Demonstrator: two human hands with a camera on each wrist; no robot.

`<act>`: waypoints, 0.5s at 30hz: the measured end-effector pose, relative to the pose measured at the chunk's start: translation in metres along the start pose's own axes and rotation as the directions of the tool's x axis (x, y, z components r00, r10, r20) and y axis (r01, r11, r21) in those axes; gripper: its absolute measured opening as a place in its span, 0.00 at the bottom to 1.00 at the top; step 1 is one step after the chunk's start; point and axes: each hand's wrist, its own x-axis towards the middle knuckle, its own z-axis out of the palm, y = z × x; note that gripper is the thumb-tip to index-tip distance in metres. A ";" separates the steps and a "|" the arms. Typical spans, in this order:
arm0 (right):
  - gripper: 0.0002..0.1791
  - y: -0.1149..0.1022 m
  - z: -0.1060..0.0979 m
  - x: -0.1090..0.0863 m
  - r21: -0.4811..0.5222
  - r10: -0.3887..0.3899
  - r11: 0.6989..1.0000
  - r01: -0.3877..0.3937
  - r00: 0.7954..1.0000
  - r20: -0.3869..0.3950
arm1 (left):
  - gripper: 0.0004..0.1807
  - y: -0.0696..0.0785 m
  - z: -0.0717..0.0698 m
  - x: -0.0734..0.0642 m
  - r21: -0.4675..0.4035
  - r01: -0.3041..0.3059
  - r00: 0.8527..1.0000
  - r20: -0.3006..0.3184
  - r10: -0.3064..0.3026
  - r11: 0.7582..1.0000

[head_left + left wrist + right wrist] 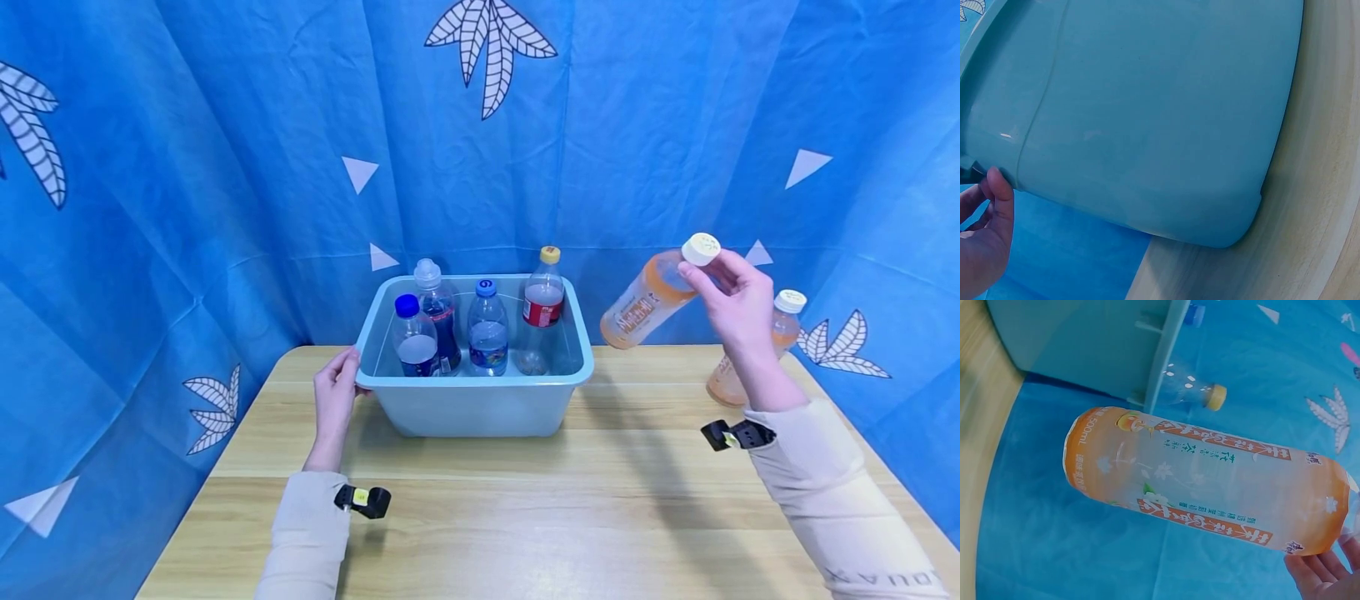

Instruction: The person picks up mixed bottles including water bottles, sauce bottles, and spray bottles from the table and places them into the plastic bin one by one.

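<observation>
My right hand pinches an orange-labelled drink bottle near its white cap and holds it tilted in the air, right of the bin. In the right wrist view the bottle spans the picture, with fingers at its cap end. My left hand grips the left rim of a light blue plastic bin; the left wrist view has the thumb against that rim. Inside the bin stand a blue-capped bottle, a dark blue bottle, another blue-capped bottle and a yellow-capped, red-labelled bottle.
A second orange-labelled bottle stands on the table's right side, partly hidden behind my right wrist. The wooden table runs under the bin. A blue patterned curtain hangs behind and at both sides.
</observation>
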 end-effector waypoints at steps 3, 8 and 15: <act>0.18 -0.006 -0.001 -0.002 0.043 -0.013 0.999 0.013 1.000 -0.001 | 0.22 0.002 -0.001 -0.001 -0.004 0.015 1.000 0.011 -0.015 1.000; 0.19 -0.017 -0.002 -0.005 0.097 -0.047 0.994 0.047 0.999 0.002 | 0.23 0.010 -0.002 -0.002 -0.039 0.058 0.997 0.056 -0.056 0.998; 0.18 -0.029 0.000 -0.008 0.207 -0.095 0.974 0.090 0.995 0.015 | 0.23 0.000 -0.002 0.001 -0.001 0.039 0.999 0.027 -0.039 0.999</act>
